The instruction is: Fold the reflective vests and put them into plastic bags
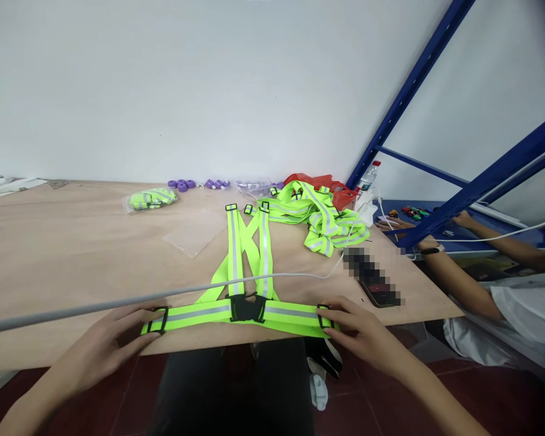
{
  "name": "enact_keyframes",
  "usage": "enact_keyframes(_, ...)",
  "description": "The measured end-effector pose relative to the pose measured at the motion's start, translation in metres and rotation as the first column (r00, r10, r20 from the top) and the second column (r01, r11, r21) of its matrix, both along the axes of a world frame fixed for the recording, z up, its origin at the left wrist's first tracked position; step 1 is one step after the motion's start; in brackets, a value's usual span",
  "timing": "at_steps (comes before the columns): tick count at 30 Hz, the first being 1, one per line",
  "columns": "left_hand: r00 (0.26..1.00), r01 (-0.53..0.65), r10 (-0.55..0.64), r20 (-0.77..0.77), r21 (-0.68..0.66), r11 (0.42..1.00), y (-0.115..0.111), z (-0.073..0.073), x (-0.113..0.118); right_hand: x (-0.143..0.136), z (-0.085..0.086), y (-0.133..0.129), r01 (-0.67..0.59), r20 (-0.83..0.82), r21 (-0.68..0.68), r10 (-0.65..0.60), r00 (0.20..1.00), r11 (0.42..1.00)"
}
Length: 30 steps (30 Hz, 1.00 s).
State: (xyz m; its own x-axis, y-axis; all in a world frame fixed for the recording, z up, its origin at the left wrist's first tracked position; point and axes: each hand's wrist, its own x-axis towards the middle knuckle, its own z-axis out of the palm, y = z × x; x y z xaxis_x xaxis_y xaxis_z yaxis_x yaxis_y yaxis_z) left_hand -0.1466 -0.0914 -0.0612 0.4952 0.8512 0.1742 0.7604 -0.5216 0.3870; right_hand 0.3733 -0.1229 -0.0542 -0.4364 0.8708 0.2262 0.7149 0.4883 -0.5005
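Note:
A neon-yellow reflective vest [200, 312] of straps with grey stripes lies spread along the table's front edge. Its black buckle [247, 307] is fastened in the middle of the waist strap, and two shoulder straps run up from there, crossing behind. My left hand [113, 336] has its fingers closed around the left end of the waist strap, by a black slider. At the opposite end, my right hand [361, 330] pinches the strap beside another slider [326, 317]. A grey cable [163, 293] passes over the vest's shoulder straps.
Behind the vest lie a heap of similar straps [318, 212], a red bag [340, 194] and a clear plastic bag [195, 233]. A bagged vest [152, 198] and purple rolls [181, 183] are farther back. A phone [376, 281] lies right; beyond the blue frame [404, 91], another person's arms show.

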Motion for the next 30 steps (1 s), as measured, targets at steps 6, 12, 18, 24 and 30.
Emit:
enact_keyframes(6,0.998,-0.054,0.055,0.027,-0.037,0.998,0.001,0.007,-0.002,0.008,0.014,0.010,-0.044,0.089,0.209,0.026,0.996,0.977)
enact_keyframes(12,0.996,-0.085,0.086,0.022,-0.062,0.994,0.003,0.011,-0.006,0.012,0.004,0.018,-0.130,0.184,0.291,0.077,0.980,0.948)
enact_keyframes(18,0.997,-0.048,0.038,-0.069,-0.150,0.988,0.007,0.021,-0.002,0.003,0.010,0.022,-0.103,0.226,0.111,0.075,0.971,0.989)
enact_keyframes(24,0.987,-0.033,0.000,-0.160,-0.206,0.978,0.014,0.014,0.007,-0.005,0.003,0.025,-0.051,0.275,-0.109,0.079,0.958,0.993)
enact_keyframes(30,0.988,0.042,-0.070,-0.136,-0.202,0.979,0.016,0.032,0.023,-0.004,0.004,0.028,0.061,0.217,-0.317,0.010,0.976,0.946)
